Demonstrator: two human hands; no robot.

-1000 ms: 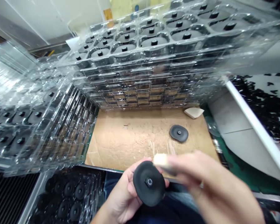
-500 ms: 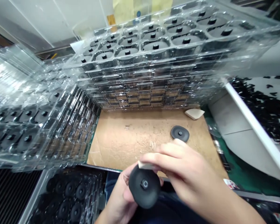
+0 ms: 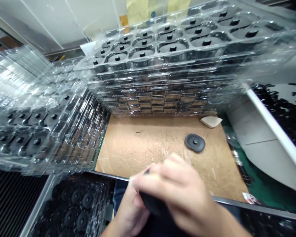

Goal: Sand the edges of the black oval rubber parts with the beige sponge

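My left hand is closed around the edge of a round black rubber disc, low in front of my body. My right hand reaches over the disc from the right, fingers curled and blurred by motion. The pale sponge wedge seen in the right hand earlier is hidden behind its fingers now. Much of the disc's face is covered too. Another black disc, with a small metal centre, lies flat on the cardboard beyond my right hand.
A second pale wedge lies at the cardboard's far right. Clear plastic trays of discs are stacked behind, more trays at left. A tray of dark discs sits lower left. At right, a white bin holds small black parts.
My right hand has swung left and down across the disc, hiding the wedge. The disc has tilted, so its face no longer shows. The whole view has shifted slightly.
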